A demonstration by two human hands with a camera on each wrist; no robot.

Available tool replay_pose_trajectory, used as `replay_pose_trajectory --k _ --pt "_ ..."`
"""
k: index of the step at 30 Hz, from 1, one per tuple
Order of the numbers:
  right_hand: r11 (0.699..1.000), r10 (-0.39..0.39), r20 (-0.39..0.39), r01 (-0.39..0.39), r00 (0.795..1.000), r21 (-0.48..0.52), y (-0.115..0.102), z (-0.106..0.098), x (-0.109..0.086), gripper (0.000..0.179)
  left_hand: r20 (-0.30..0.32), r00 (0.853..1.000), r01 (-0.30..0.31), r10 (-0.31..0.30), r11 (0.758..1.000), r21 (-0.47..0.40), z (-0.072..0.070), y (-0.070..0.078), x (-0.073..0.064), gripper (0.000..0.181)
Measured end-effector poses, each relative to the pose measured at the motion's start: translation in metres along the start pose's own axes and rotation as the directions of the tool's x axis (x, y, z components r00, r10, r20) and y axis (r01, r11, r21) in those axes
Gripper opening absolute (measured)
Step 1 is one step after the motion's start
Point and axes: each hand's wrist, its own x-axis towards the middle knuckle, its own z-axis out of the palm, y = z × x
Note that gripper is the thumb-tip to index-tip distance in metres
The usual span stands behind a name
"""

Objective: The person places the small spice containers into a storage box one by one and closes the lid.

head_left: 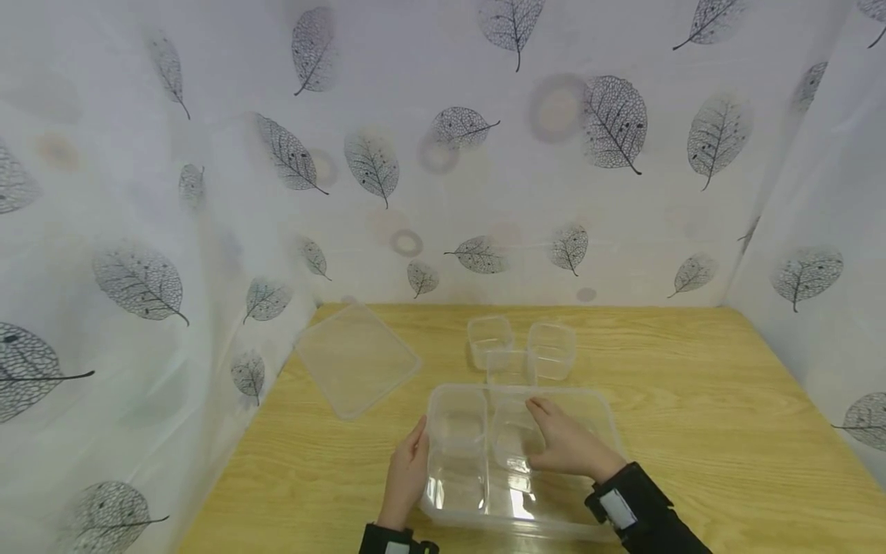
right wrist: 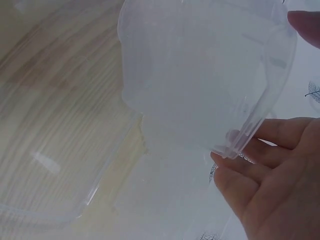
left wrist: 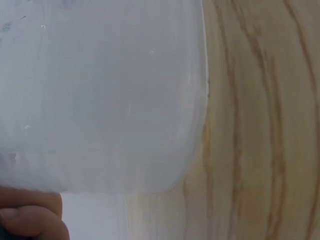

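Note:
A large clear plastic box [head_left: 554, 515] sits on the table in the head view. My left hand [head_left: 404, 473] holds its left side; in the left wrist view only fingers [left wrist: 35, 215] show against a cloudy plastic wall. Over the box's inside, my right hand [head_left: 571, 442] grips a small clear plastic container [head_left: 512, 435]. In the right wrist view that small container [right wrist: 200, 65] is tilted between thumb and fingers. Clear tubs [head_left: 457, 427] appear to fill the box's left part, though the transparency blurs their edges.
Behind the box stand three small clear containers, one at left [head_left: 490, 338], one at right [head_left: 551, 350], one nearer [head_left: 508, 369]. A flat translucent lid [head_left: 360, 360] lies at the back left of the wooden table [head_left: 727, 431]. Leaf-printed sheeting [head_left: 429, 215] hangs behind and along both sides.

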Motion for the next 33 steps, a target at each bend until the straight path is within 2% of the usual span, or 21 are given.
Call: replay_pose_trajectory --k 5,12,19,33 --pt "0.999 -0.024 -0.019 0.024 1.0 -0.035 0.0023 0.0015 0.0003 0.077 0.002 1.0 0.009 -0.009 1.0 -0.008 0.0003 0.0005 0.0004 0.041" --pt "1.0 0.003 -0.137 -0.006 0.991 -0.016 0.0032 0.0028 0.0046 0.055 0.004 1.0 -0.004 0.004 1.0 -0.017 -0.0007 0.0004 0.0012 0.041" --pt "0.998 -0.045 -0.205 0.033 0.978 -0.061 0.0046 0.0047 0.0053 0.031 0.004 1.0 -0.006 0.006 1.0 -0.014 -0.0003 0.0008 0.0 0.042" --pt "0.998 0.059 -0.165 -0.058 0.984 0.008 0.001 0.0023 0.0072 0.034 0.005 1.0 -0.003 0.003 1.0 -0.015 0.0001 -0.0009 0.0001 0.042"
